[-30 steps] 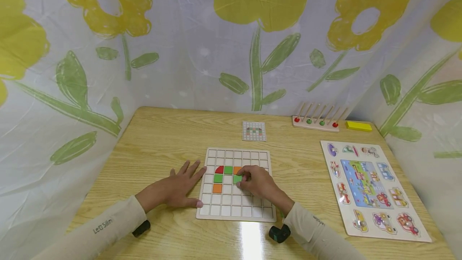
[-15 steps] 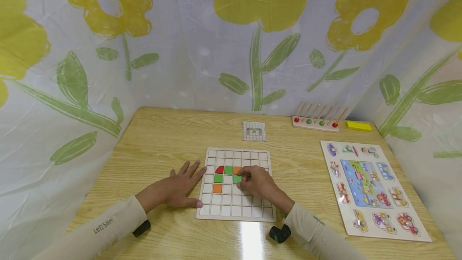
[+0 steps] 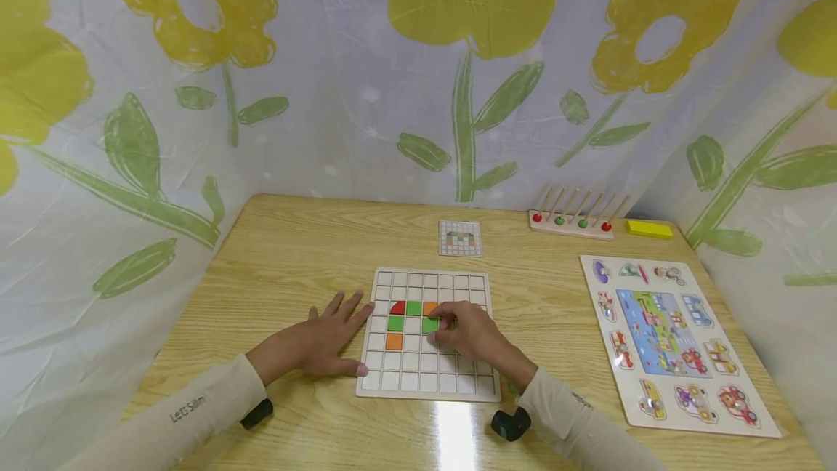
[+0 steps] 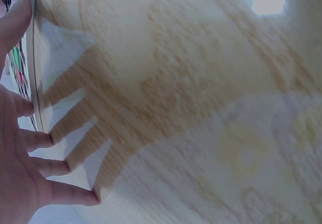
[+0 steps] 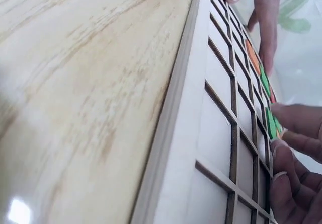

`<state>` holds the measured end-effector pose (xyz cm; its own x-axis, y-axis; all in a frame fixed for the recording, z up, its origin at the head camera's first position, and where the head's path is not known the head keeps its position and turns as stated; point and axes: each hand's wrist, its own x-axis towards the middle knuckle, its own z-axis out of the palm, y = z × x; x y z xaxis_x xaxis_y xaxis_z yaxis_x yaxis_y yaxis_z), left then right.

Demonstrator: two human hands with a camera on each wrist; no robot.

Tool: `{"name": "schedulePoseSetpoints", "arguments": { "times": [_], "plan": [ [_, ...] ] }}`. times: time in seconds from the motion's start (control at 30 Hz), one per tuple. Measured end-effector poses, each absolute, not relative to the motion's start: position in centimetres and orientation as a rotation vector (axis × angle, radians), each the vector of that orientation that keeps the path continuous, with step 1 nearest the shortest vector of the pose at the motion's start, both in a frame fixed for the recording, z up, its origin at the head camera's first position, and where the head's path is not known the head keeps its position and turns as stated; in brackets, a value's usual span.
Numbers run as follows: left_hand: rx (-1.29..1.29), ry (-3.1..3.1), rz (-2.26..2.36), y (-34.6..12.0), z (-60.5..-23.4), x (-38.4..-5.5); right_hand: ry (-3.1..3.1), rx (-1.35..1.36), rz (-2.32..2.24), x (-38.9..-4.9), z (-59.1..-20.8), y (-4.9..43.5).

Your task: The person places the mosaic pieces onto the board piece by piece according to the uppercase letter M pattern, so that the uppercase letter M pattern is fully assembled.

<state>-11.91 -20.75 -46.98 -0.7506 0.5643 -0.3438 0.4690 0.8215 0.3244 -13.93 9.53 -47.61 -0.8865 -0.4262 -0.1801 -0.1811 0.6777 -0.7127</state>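
My right hand (image 3: 472, 331) is over the wooden grid board (image 3: 390, 381), thumb and index finger pinching a green tile (image 3: 428, 325) in one of its squares. In the right wrist view the fingertips are right at that green tile (image 5: 271, 122), low over the grid. Other tiles lie in squares to the left and above: a red rounded one (image 3: 397, 307), a green square (image 3: 414, 308), and orange squares (image 3: 394, 341). My left hand (image 3: 320, 344) lies with fingers spread, thumb and index tip at the board's left edge. In the left wrist view its fingertips (image 4: 95, 199) touch the table.
Behind the board lies a pattern card (image 3: 461, 238) with a small coloured design. A peg stand (image 3: 572, 225) with red and green beads and a yellow block (image 3: 649, 229) stand at the back right. A vehicle knob puzzle (image 3: 680, 347) lies at right.
My right wrist has shifted very slightly to the right while the fingertips stay at the green tile. The left hand and the board have not moved.
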Motion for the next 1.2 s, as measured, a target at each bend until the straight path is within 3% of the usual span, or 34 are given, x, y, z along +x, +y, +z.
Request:
{"name": "schedulePoseSetpoints", "arguments": {
  "times": [0.57,1.2],
  "plan": [
    [0.778,2.574,0.31,-20.8,-47.2,-12.0,2.402,-0.73,-1.264,-13.9,-46.5,15.4],
    [0.767,2.567,0.297,-20.7,-46.7,-11.9,2.28,-0.862,-1.117,-10.2,-46.2,23.1]
  ]
}}
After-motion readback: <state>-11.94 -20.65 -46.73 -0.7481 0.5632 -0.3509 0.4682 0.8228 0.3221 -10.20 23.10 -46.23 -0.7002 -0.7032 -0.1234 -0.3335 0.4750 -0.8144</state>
